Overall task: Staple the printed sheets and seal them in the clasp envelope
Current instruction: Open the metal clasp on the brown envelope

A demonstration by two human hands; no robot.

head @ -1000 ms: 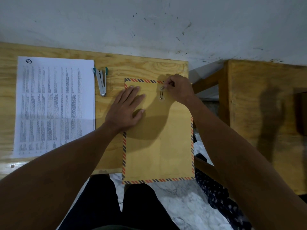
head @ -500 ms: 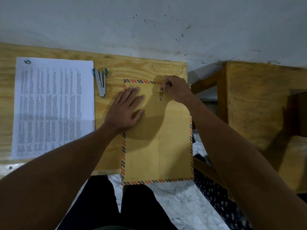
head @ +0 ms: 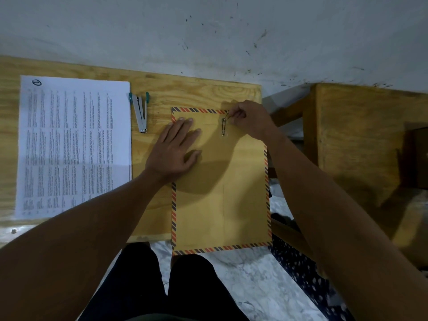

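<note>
A brown clasp envelope (head: 222, 193) with a striped red and dark border lies on the wooden desk (head: 196, 93), its lower end hanging over the desk's front edge. My left hand (head: 177, 149) rests flat on the envelope's upper left part. My right hand (head: 249, 119) pinches the string of the clasp (head: 223, 127) near the envelope's top edge. The printed sheets (head: 74, 144) lie in a stack at the left of the desk. A silver stapler (head: 140, 112) with teal ends lies between the sheets and the envelope.
A white marked wall (head: 208, 31) runs along the back of the desk. A second wooden piece of furniture (head: 361, 140) stands to the right across a narrow gap. My dark-trousered legs (head: 162, 286) and a marble floor (head: 254, 274) show below.
My right hand's fingers have shifted slightly at the clasp string. My left hand and the envelope stay where they were.
</note>
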